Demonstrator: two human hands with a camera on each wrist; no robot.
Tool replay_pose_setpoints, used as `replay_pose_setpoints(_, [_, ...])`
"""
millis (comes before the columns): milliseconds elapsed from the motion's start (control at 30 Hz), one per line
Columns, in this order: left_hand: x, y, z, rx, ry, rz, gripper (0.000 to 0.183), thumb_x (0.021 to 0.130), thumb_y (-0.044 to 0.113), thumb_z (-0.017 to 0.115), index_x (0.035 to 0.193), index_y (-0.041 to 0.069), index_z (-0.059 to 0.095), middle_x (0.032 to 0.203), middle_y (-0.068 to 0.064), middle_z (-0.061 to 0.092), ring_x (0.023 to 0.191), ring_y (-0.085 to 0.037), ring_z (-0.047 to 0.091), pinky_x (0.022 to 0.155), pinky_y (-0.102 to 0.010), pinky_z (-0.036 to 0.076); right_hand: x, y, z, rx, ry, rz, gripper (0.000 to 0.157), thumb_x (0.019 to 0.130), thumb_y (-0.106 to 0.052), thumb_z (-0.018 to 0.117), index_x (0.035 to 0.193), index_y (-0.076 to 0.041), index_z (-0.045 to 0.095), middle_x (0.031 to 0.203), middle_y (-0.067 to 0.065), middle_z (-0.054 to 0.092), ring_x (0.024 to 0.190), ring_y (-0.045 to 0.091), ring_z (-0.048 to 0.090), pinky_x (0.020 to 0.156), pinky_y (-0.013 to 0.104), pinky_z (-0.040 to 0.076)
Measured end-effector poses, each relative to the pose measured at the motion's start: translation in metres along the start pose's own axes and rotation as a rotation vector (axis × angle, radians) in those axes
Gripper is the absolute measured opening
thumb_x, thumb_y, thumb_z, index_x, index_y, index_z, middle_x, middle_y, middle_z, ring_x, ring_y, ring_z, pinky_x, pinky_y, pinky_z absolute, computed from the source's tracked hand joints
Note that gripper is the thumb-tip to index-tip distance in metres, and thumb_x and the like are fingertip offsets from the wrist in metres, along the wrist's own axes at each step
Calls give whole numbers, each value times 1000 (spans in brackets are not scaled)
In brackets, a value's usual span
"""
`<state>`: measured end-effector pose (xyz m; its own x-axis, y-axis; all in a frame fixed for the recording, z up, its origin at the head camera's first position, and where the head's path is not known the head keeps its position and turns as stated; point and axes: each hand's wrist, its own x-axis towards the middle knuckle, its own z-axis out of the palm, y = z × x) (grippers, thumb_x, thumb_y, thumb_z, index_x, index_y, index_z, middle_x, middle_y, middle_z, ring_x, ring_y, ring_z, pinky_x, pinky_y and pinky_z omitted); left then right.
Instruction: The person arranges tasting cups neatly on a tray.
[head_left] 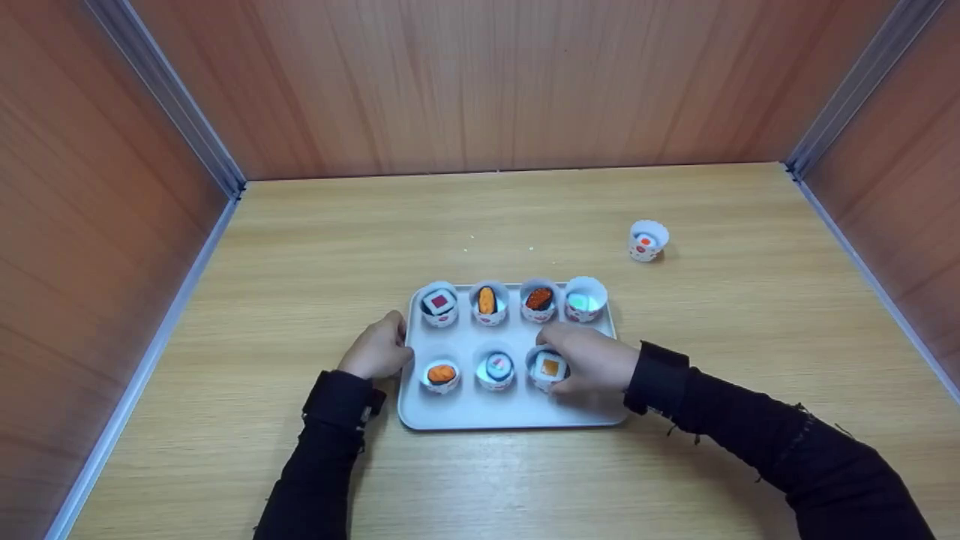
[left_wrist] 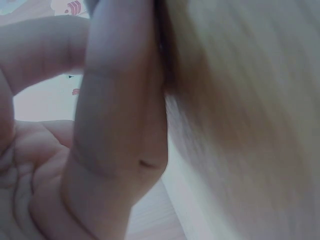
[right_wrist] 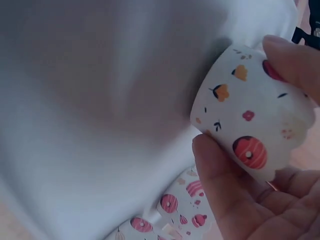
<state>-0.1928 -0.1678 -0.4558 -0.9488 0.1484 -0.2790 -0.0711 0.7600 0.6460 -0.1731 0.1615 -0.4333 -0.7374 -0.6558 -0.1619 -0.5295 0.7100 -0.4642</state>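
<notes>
A white tray [head_left: 487,416] lies on the table and holds two rows of printed paper cups with toy sushi pieces in them. My left hand [head_left: 377,349] grips the tray's left edge. In the left wrist view its fingers [left_wrist: 117,115] are close up and mostly hide the tray. At the right end of the near row, my right hand [head_left: 591,358] holds a paper cup [right_wrist: 255,110] between thumb and fingers. Inside that cup sits a white-topped piece with an orange square [head_left: 550,365]. The right wrist view shows the cup low over the tray surface, its base close to it or touching.
One more paper cup [head_left: 649,241], with a white and orange piece in it, stands on the table behind the tray to the right. Small white crumbs [head_left: 531,248] lie behind the tray. Wood-grain panels [head_left: 495,90] wall in the back and both sides.
</notes>
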Motion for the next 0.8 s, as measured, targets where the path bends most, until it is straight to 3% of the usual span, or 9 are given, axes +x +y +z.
replay_pose_setpoints(267, [-1,-1,0,-4,-3,-3,18,82,1,56,97,2,47,76,-5,50,60,-17,50,51,-25,39,0,2,4,34,-14,27,60,76,-26,82,124,-9,51,114,2,58,97,14,55,87,33,50])
replay_pose_setpoints(467, [-2,-2,0,8,8,17,18,81,0,56,97,2,47,75,-4,49,62,-17,49,52,-25,39,-5,9,-6,72,7,-19,69,82,-50,72,134,-10,50,130,7,55,117,20,53,100,41,47])
replay_pose_setpoints(633, [-2,-3,0,9,9,16,18,81,0,56,97,2,48,73,-3,48,59,-16,48,51,-24,37,-13,18,-22,109,113,-80,58,91,-52,61,135,-15,55,136,5,54,127,23,51,104,45,45])
replay_pose_setpoints(800, [-1,-2,0,13,8,19,19,81,1,56,97,2,48,73,-3,48,59,-16,48,51,-24,37,-19,38,-37,55,307,-89,45,91,-39,66,128,-13,60,136,12,52,126,30,50,102,50,45])
